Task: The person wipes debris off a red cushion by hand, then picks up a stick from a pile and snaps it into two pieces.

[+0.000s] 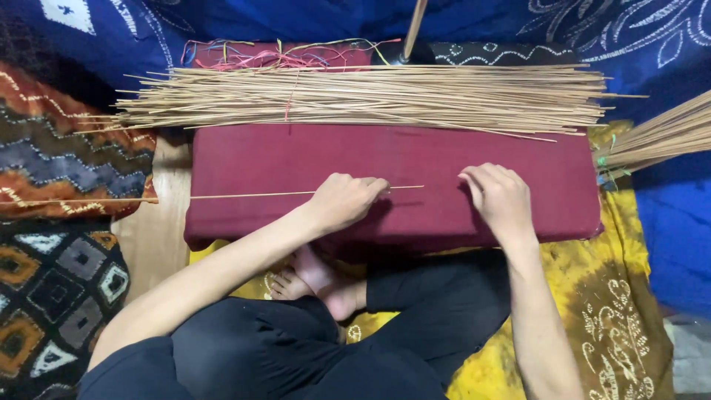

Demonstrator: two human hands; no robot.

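Note:
A single thin bamboo stick [244, 195] lies lengthwise across a maroon cushioned board [415, 159]. My left hand [344, 200] is closed over the stick near its right end. My right hand [500, 194] rests on the board just past the stick's tip, fingers curled, holding nothing that I can see. A wide pile of similar sticks [363, 98] lies along the far edge of the board.
Coloured threads [281, 53] lie behind the pile. Another bundle of sticks [659, 137] juts in from the right. Patterned cloths [52, 148] lie at the left, blue cloth behind, yellow cloth [615, 296] under my crossed legs.

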